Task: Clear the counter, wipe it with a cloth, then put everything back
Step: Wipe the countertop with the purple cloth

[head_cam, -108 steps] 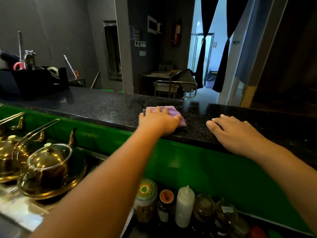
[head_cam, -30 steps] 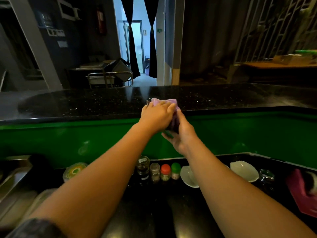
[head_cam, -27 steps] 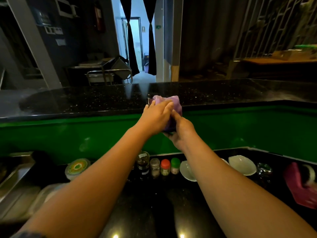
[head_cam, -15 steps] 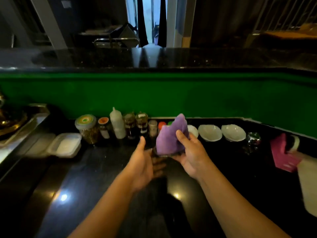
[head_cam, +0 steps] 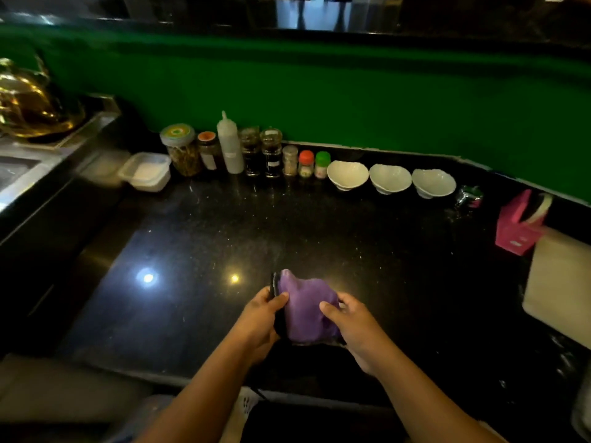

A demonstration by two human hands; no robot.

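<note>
head view | left hand (head_cam: 260,321) and right hand (head_cam: 351,327): fingers of both grasping one purple cloth (head_cam: 308,314) above near edge of black table (head_cam: 204,238) | far edge: three white bowls (head_cam: 390,178), eight jars and bottles (head_cam: 252,151), one plastic tub (head_cam: 145,171)

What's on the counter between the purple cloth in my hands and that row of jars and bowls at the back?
Nothing: in the head view the black counter is bare between the purple cloth and the jars and white bowls, showing only light reflections.
</note>
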